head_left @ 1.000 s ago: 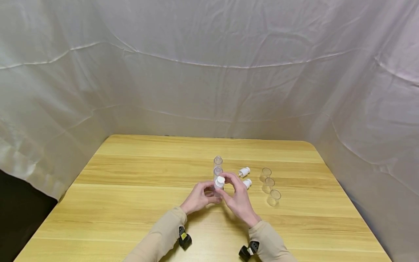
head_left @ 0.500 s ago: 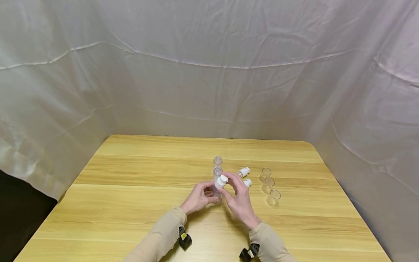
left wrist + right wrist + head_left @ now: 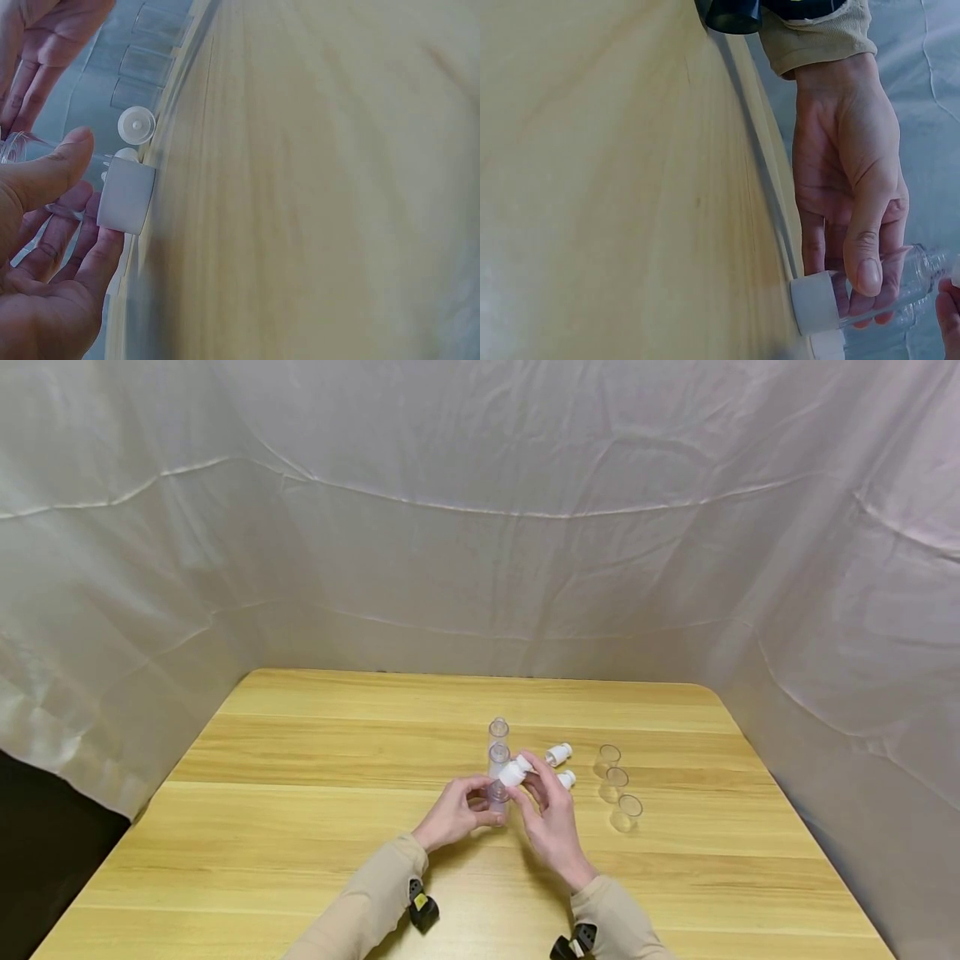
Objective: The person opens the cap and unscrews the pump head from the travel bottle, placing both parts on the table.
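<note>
In the head view my left hand (image 3: 452, 814) grips a clear bottle (image 3: 498, 792) that stands upright on the table. The left wrist view shows its white base (image 3: 126, 195) below my fingers. My right hand (image 3: 552, 820) pinches a white pump head (image 3: 514, 772) between thumb and fingers. It is tilted, just above and to the right of the bottle's mouth; whether they touch I cannot tell. Seen from the right wrist, the left thumb (image 3: 866, 274) lies along the bottle's side, and only fingertips of the right hand (image 3: 949, 315) show at the edge.
Two more clear bottles (image 3: 498, 752) stand in a line behind the held one. Two white pump heads (image 3: 558, 754) lie right of them. Farther right, three clear cup-like caps (image 3: 627, 812) stand in a row on the wooden table (image 3: 300, 827). A grey curtain (image 3: 480, 568) surrounds it.
The white pump head has tipped over and shifted to the right with my right hand, uncovering the bottle's mouth. My left hand and the bottle have stayed put.
</note>
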The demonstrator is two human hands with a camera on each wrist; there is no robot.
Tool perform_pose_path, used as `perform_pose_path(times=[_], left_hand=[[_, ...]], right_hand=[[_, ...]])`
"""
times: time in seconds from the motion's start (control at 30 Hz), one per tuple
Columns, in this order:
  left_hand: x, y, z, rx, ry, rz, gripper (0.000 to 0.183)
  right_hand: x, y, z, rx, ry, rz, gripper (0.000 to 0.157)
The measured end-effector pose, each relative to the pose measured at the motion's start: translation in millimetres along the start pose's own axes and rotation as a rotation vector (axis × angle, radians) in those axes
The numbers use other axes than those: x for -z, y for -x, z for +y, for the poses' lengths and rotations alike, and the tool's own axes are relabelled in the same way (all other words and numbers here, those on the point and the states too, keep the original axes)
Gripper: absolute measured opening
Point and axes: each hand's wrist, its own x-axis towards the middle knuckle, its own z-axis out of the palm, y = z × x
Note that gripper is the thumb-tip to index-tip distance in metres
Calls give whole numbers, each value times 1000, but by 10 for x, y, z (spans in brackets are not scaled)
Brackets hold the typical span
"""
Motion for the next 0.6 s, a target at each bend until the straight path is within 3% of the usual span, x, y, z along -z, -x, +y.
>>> perform_pose_path(times=[0.17,0.43,0.6], left_hand=[[-3,1,-4,11,8,-2,45],[-3,4,-5,8,13,-5,47],[-4,3,-7,15,13,-4,48]], right_hand=[[20,40,-8,-38,24,-9,53],[118,113,-36,-194,146,-32,52],[187,141,-51,-178,176,-29,50]])
